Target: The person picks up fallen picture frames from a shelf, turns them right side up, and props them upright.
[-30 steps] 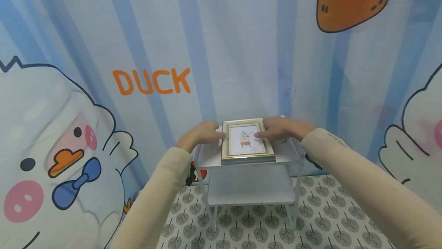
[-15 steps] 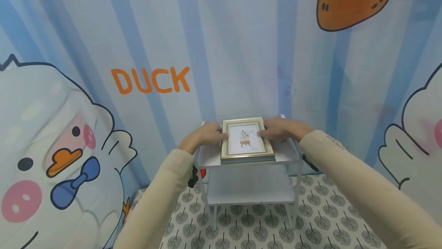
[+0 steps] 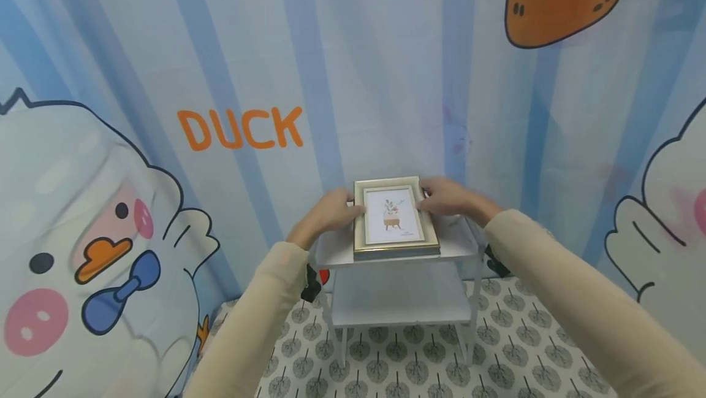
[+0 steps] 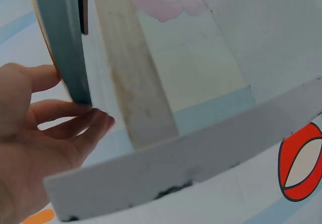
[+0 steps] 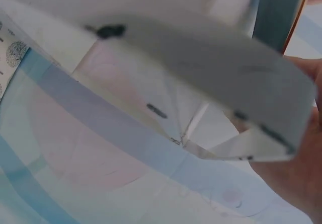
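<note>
A gold-edged picture frame (image 3: 361,235) with a potted-plant print (image 3: 392,217) lies face up on the top shelf (image 3: 336,244) of a small white stand. Its far end is tilted up, while the near edge stays low by the shelf's front. My left hand (image 3: 331,209) pinches the frame's left side, thumb on the front and fingers behind. On the right side my right hand (image 3: 449,197) grips it likewise. In the left wrist view, the frame's grey side (image 4: 63,43) sits between thumb and fingers. The shelf hides part of my right hand (image 5: 297,183) in the right wrist view.
A lower shelf (image 3: 399,297) sits below, above a floor (image 3: 397,361) patterned with round trees. Close behind the stand hangs a striped curtain (image 3: 380,79) with cartoon ducks and orange lettering.
The picture frame's far end has risen, tipping it toward me a little. Both hands have moved up with it, and the right thumb has drawn back toward the frame's right edge.
</note>
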Demonstrator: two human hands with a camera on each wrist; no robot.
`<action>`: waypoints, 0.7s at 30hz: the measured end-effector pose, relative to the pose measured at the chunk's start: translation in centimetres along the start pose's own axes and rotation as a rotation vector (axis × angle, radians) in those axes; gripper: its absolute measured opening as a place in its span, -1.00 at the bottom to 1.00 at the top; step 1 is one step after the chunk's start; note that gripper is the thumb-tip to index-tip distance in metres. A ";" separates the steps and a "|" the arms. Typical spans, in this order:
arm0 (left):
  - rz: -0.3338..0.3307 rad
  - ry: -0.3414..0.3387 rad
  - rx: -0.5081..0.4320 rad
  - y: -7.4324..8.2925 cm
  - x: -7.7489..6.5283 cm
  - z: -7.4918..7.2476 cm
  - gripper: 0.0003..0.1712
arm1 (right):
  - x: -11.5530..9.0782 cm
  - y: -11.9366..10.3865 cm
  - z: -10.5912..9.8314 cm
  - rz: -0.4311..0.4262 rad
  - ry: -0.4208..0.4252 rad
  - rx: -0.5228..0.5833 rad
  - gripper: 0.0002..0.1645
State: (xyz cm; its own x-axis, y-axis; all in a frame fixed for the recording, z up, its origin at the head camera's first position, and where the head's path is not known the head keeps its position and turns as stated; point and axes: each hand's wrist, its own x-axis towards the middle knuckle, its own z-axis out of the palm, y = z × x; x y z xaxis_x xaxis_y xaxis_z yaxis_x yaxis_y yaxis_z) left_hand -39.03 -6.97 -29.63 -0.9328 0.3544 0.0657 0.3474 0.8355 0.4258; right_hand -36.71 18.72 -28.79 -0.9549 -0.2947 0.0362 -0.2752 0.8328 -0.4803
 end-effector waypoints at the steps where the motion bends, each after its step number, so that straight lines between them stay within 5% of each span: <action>1: -0.005 0.013 -0.018 0.0 -0.1 0.0 -0.66 | 0.0 -0.1 -0.1 -0.010 0.013 0.016 -0.53; 6: 0.022 0.079 -0.127 0.1 -0.6 -0.2 -0.62 | -0.2 -0.2 -0.7 -0.031 0.051 0.145 -0.31; 11: 0.028 0.156 -0.246 -0.2 -0.9 -0.3 -0.32 | -0.6 0.0 -1.3 0.006 0.081 0.308 -0.29; 21: 0.051 0.233 -0.462 -0.6 -1.2 -0.4 -0.40 | -1.3 0.3 -2.1 -0.022 0.061 0.631 -0.22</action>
State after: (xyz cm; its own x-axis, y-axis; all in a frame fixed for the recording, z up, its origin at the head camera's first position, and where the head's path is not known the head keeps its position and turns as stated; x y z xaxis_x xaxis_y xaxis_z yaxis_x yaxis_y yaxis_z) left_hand -38.15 -8.11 -29.60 -0.9308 0.2426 0.2733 0.3630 0.5284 0.7675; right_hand -35.77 20.34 -27.11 -0.9595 -0.2659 0.0925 -0.1936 0.3845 -0.9026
